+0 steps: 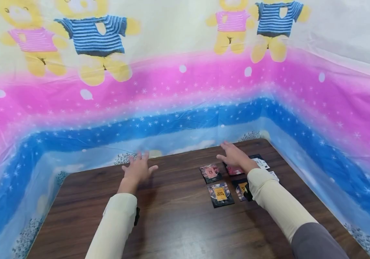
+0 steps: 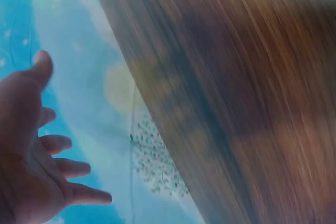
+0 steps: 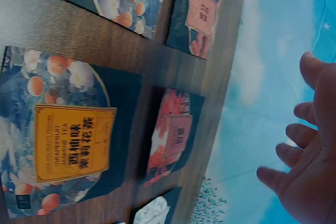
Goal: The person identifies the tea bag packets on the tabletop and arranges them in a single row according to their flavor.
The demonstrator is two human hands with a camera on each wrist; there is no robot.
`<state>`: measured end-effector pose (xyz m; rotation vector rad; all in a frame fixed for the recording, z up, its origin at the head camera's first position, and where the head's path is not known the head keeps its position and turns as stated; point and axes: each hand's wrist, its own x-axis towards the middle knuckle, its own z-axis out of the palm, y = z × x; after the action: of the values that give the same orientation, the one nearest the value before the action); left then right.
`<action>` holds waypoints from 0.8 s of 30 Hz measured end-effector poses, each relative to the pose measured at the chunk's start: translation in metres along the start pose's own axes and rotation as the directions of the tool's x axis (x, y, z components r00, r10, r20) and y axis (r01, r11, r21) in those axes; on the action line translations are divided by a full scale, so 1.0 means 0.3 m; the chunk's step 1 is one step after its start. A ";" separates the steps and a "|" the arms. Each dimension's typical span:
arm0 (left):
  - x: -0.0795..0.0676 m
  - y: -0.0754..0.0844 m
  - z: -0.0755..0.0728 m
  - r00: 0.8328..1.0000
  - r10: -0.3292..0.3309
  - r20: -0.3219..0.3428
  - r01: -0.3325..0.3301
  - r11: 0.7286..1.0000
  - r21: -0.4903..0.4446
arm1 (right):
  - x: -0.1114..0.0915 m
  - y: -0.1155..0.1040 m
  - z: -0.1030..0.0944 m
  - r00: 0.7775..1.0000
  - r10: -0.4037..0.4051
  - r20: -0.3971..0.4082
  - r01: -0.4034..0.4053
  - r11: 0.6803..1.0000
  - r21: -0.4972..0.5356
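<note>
Both hands are raised with fingers spread, and neither holds anything. My left hand (image 1: 136, 168) is over the far left part of the dark wooden table (image 1: 172, 216). My right hand (image 1: 234, 155) reaches toward the back edge, just beyond the tea packets. Two packets have yellow labels: one (image 1: 220, 194) in front, the other (image 3: 73, 140) reading "grapefruit jasmine tea". Behind them lie two packets with red labels, one (image 1: 210, 173) on the left and one (image 3: 173, 135) partly covered by the right arm in the head view. White-patterned packets (image 1: 262, 163) lie to the right, partly hidden by the sleeve.
A cloth backdrop (image 1: 178, 82) with bears, pink and blue bands and snowflakes hangs close behind the table and along both sides. Dark wrist-worn devices show at both cuffs, one (image 1: 136, 216) on the left sleeve.
</note>
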<state>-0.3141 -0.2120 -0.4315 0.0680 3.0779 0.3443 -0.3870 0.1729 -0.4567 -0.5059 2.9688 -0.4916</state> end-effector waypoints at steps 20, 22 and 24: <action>0.064 0.211 0.167 0.992 0.085 -0.088 -0.093 0.992 -0.086 | -0.053 0.082 0.098 0.996 0.081 0.026 -0.082 0.996 0.041; 0.072 0.239 0.186 0.992 0.093 -0.090 -0.101 0.991 -0.092 | -0.050 0.089 0.115 0.995 0.102 0.022 -0.103 0.994 0.023; 0.079 0.267 0.208 0.991 0.100 -0.092 -0.108 0.990 -0.092 | -0.046 0.102 0.138 0.993 0.115 0.013 -0.115 0.993 -0.010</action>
<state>-0.3317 -0.1190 -0.4753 0.2167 3.1448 0.5143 -0.3775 0.1925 -0.5054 -0.3346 2.9669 -0.4611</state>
